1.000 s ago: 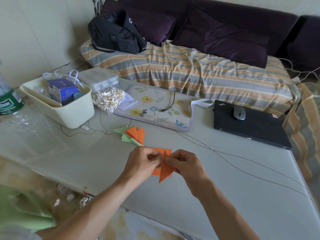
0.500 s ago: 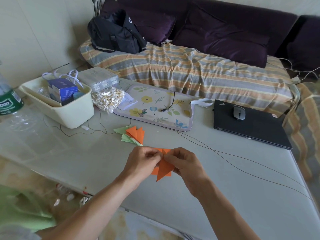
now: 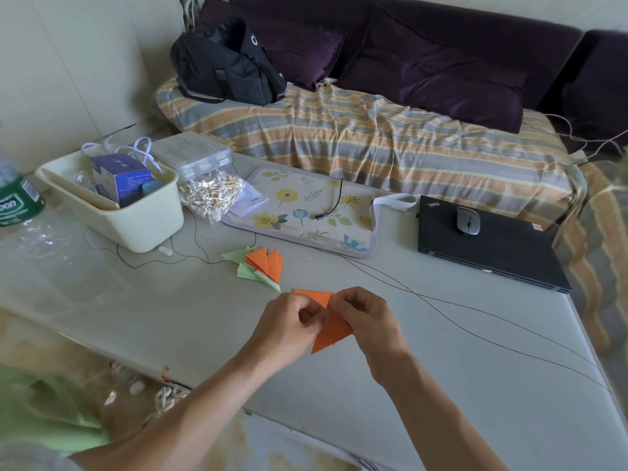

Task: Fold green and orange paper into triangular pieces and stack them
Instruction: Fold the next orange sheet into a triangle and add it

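Both hands (image 3: pixel 334 321) pinch orange paper (image 3: pixel 331 334), top & creases hidden behind fingers.

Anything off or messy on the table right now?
Mostly fine. The stack of folded pieces is fanned out, not squared. Thin cables trail loose across the table beside both hands holding the orange paper.

A pale table (image 3: pixel 441 385) stands before a dark purple sofa (image 3: pixel 441 45) draped with a striped blanket (image 3: pixel 356 137), beside cream walls (image 3: pixel 68 62).
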The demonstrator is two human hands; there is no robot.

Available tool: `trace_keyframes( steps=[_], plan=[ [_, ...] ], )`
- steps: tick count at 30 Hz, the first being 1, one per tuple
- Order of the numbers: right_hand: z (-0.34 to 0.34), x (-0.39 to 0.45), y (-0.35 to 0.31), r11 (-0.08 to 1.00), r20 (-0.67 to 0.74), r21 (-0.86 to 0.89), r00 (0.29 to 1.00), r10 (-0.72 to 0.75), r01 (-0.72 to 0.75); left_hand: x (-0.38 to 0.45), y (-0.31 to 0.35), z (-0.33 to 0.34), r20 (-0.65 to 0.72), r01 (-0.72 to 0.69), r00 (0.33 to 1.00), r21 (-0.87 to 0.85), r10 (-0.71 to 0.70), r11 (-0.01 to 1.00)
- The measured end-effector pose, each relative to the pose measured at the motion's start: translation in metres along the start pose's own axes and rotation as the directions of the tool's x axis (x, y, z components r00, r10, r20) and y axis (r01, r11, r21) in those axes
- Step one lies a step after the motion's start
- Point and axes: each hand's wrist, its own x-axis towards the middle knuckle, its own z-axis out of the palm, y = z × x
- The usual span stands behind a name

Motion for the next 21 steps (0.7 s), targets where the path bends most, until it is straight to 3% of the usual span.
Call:
trace_keyframes(
  steps=[11, 17, 21],
  plan=[
    [0.0024, -0.003, -0.0045, 0.999, 0.05, -0.012, 0.998, 0.031, -0.031, 0.0016, -0.0019, -0.003, 0.019, -0.049, 0.999, 0.124, 0.047, 0.991],
    [0.0001, -0.0012, -0.0021, 0.994, -0.018, -0.113, 1.0, -0.015, 0.013, -0.0007, -0.0008, -0.0009, 0.063, -0.079, 0.996, 0.161, 0.07, 0.984],
    [0.0005, -0.0017, -0.0026, 0.996, -0.03, -0.091, 0.999, -0.023, 0.02, 0.0013, -0.0007, -0.0019, 0.043, -0.085, 0.996, 0.162, 0.079, 0.983]
  ],
)
